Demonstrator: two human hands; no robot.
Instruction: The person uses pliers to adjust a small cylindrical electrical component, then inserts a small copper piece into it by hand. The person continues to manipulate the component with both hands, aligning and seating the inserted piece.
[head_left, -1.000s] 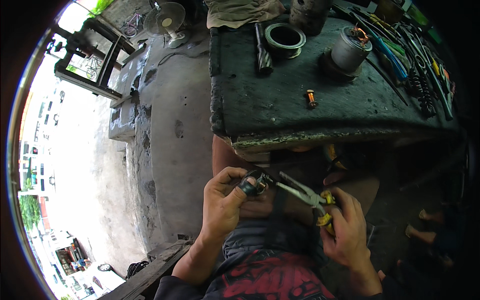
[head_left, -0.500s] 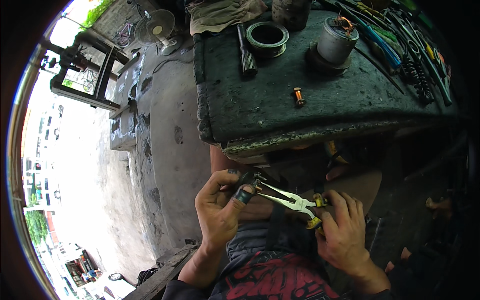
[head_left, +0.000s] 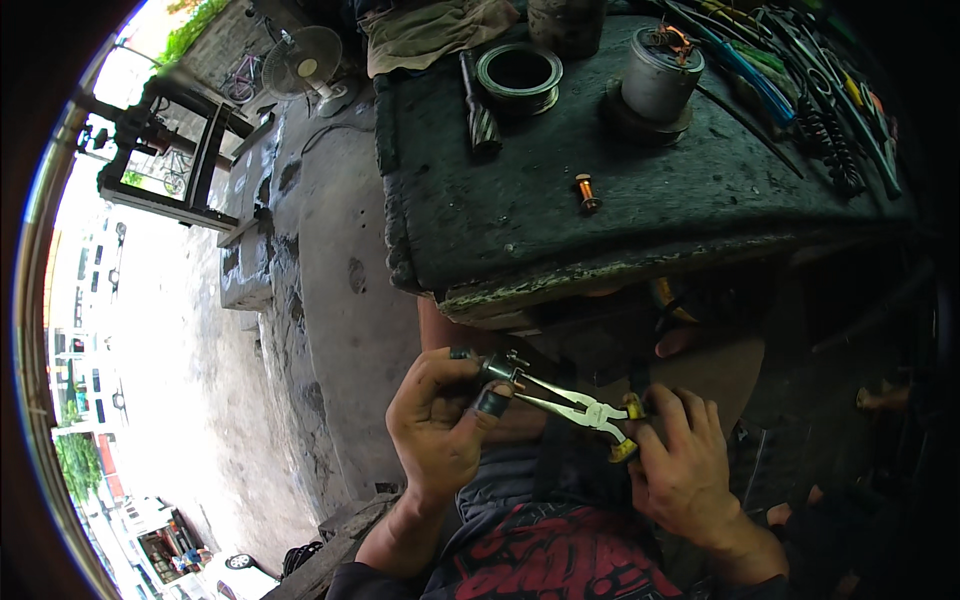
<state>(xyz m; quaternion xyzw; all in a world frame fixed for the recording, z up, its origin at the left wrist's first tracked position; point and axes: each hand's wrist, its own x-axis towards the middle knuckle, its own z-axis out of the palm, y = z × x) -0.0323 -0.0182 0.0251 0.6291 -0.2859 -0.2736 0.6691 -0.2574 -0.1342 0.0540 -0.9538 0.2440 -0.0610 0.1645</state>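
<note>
Between the thumb and fingers of my left hand (head_left: 435, 425) sits a small dark cylindrical metal part (head_left: 500, 369) with short prongs at its right end. Dark bands wrap the thumb and a finger of that hand. My right hand (head_left: 690, 465) grips long-nose pliers (head_left: 597, 413) by their yellow handles. The plier jaws are parted, their tips close to the pronged end; whether they touch it I cannot tell. Both hands are above my lap, in front of the bench. A small copper-wound spool (head_left: 586, 194) lies on the bench top.
The dark worn bench (head_left: 450, 220) spans the far side. On it are a fluted metal cutter (head_left: 482, 115), a metal ring (head_left: 520, 80), a grey cylinder with copper wire (head_left: 660, 85) and several piled tools (head_left: 830, 110). A fan (head_left: 305, 65) stands at far left.
My left hand has tilted the metal part, so more of its side shows. The pliers have shifted slightly left and down, jaws still parted. The view has moved a little.
</note>
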